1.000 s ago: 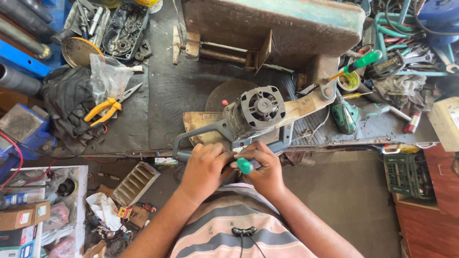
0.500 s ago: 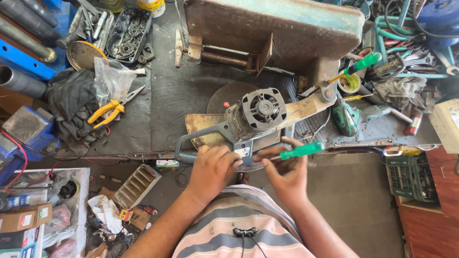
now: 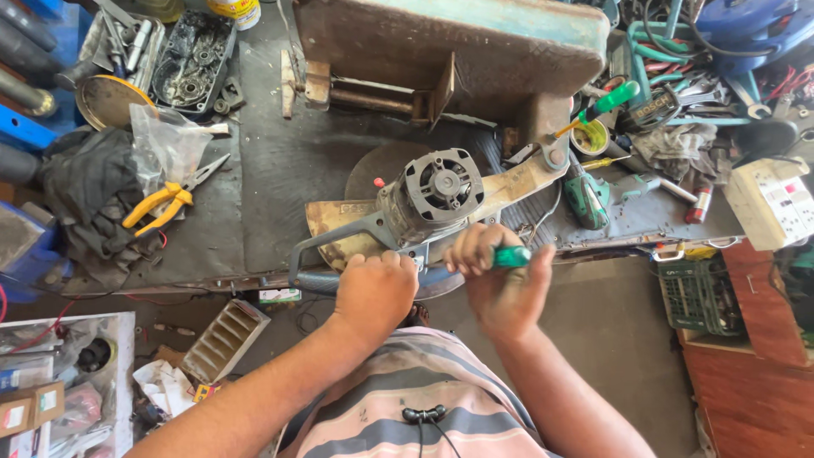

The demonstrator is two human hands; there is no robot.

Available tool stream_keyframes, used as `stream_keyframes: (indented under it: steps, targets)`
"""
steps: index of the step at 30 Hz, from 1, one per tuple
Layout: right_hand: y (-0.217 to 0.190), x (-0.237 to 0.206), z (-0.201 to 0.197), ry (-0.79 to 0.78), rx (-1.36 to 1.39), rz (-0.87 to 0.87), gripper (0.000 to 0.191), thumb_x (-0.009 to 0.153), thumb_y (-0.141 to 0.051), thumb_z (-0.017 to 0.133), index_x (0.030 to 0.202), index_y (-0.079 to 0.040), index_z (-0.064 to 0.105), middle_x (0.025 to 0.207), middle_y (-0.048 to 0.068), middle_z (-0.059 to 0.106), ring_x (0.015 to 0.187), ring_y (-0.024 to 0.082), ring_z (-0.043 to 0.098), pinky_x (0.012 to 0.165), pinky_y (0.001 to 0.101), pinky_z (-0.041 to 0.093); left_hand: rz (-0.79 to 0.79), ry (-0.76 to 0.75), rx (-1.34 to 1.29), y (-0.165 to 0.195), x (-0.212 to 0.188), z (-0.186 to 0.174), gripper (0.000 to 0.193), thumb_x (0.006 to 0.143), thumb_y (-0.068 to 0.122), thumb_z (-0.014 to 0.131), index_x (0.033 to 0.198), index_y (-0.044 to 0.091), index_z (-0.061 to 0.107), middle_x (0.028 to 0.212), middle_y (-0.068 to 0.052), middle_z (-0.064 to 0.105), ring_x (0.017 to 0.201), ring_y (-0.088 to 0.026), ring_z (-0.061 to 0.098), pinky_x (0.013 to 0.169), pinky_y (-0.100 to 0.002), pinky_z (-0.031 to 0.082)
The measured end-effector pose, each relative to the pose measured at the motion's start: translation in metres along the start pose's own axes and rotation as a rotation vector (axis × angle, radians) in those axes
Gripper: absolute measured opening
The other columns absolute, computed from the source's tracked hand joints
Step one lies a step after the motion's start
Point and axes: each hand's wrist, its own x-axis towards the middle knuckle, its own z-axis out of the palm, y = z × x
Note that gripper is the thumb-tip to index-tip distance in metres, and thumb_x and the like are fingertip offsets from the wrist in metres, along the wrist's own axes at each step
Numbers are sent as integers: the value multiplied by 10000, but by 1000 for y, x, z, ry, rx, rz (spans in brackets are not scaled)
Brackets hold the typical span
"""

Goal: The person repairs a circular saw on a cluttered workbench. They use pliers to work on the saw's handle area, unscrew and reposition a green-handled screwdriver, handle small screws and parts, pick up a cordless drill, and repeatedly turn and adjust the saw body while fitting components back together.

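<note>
Presently the left hand (image 3: 376, 288) is clenched over the lower handle of the grey motor housing (image 3: 428, 199), which sits at the workbench's (image 3: 280, 170) front edge; the right hand (image 3: 500, 284) grips a green-handled screwdriver (image 3: 511, 256) beside it. Risk: the tip could slip toward the bracing knuckles, or the overhanging unit tip off.

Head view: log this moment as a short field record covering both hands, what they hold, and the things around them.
left hand: fist closed on the handle of the grey power tool
right hand: gripping a green-handled screwdriver at the tool's near side
tool position: lying on the dark workbench, motor housing facing up
nearby: yellow-handled pliers to the left, plastic bag beside them
</note>
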Motion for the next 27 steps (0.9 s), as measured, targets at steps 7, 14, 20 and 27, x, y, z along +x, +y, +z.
stream_keyframes:
  steps: [7,14,20,27]
  targets:
    - [26,6,-6,50,-37,-25,592,1063,-607,401,812,-71,409,805,67,394,781,215,370,807,397,357,-258,116,-342,-27,-5,-6,396,971,420,643,716,119,645,702,-67,674,641,-275,682,566,-412,496]
    - [35,1,-14,-8,-102,-70,608,1060,-622,428,802,-73,412,810,73,411,798,227,391,810,394,365,-771,192,-1921,-79,-49,4,335,1068,361,550,879,85,529,760,-18,506,610,-117,415,516,-310,353]
    - [24,5,8,-5,-349,-20,573,1095,-550,451,895,-16,507,871,94,497,851,217,467,831,360,408,-796,349,-2384,-93,-65,1,204,1049,259,468,1007,79,554,853,-71,567,699,-144,503,642,-319,430]
    - [11,9,52,269,-934,-222,341,1116,-240,528,1281,56,558,1114,69,635,1061,155,595,978,312,482,-758,352,-2399,-87,-59,-14,209,1039,217,469,1063,35,569,850,-47,513,719,-133,469,647,-307,415]
